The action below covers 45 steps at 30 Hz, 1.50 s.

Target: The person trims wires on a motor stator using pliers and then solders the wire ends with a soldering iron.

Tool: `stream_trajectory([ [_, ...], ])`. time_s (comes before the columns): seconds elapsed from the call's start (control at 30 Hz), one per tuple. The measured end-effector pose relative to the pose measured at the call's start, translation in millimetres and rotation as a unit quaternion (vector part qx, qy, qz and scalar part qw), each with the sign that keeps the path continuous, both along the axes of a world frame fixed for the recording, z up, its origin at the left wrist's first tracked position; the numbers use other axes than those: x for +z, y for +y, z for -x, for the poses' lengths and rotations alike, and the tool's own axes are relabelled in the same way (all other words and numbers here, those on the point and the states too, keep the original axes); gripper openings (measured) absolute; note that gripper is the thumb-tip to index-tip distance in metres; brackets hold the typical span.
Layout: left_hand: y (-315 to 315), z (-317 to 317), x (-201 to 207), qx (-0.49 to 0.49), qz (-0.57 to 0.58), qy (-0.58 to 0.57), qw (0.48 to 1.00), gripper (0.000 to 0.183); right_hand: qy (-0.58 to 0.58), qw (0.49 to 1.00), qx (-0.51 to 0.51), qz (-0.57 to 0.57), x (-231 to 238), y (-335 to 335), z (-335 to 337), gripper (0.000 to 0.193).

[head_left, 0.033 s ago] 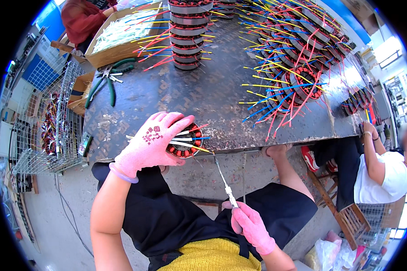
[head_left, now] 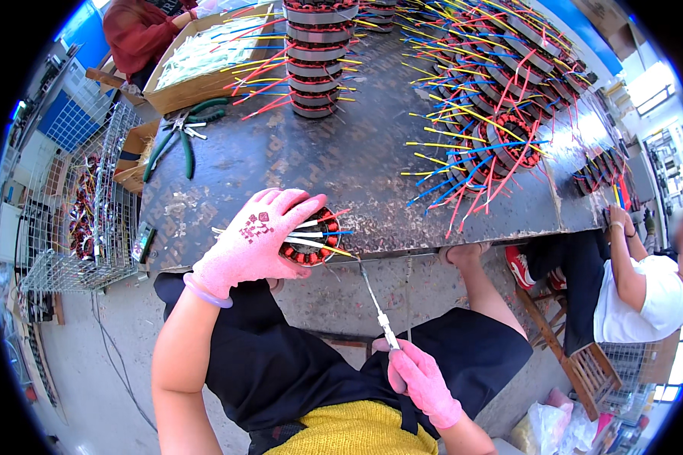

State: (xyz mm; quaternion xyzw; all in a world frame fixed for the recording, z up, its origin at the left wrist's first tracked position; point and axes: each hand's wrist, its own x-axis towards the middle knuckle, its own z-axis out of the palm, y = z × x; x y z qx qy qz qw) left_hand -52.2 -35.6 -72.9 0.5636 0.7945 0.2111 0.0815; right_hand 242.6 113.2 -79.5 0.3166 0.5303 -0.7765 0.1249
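My left hand (head_left: 262, 235), in a pink glove, grips a motor stator (head_left: 303, 252) at the table's front edge. The stator is a ring with red-orange windings; white sleeves and red, blue and yellow wires stick out of it to the right. Closed around a thin rod-like tool (head_left: 385, 327) with a white-wrapped handle is my right hand (head_left: 421, 379), gloved in pink too, above my lap. The tool's tip points up at the yellow wire's end; whether they touch I cannot tell. My left palm and fingers hide part of the stator.
Stacked stators (head_left: 315, 68) stand at the back; a larger pile (head_left: 501, 136) with protruding wires lies right. Green-handled pliers (head_left: 187, 148) rest by a cardboard box (head_left: 167, 97) of white sleeves. A wire basket (head_left: 53, 273) is left. Co-workers sit far left and at right (head_left: 637, 296).
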Motion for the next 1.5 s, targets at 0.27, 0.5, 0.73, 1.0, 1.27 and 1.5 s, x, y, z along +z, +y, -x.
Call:
stream_trajectory([
  [0.27,-0.7,0.7,-1.9,0.004,0.000,-0.005,1.000,0.097,0.011,1.000,0.014,-0.013,-1.1,0.6,-0.2,0.035],
  [0.5,-2.5,0.4,-1.5,0.006,0.000,-0.003,1.000,0.097,0.015,1.000,0.014,-0.005,1.1,0.2,1.2,0.035],
  [0.73,0.9,-0.2,2.1,-0.003,-0.002,-0.009,1.000,0.096,0.007,1.000,0.009,0.009,-1.8,-0.4,0.2,0.036],
  [1.0,2.5,-1.6,2.9,0.001,0.007,0.003,1.000,0.098,0.009,0.999,0.033,-0.031,-3.5,2.2,-1.9,0.037],
  [1.27,1.6,-1.3,2.7,0.000,0.008,0.000,1.000,0.098,0.010,0.999,0.036,-0.031,-3.1,2.7,-1.2,0.037],
  [1.5,1.5,-1.7,2.8,0.003,0.012,-0.004,1.000,0.099,0.011,0.998,0.039,-0.041,-4.1,2.4,-1.7,0.036],
])
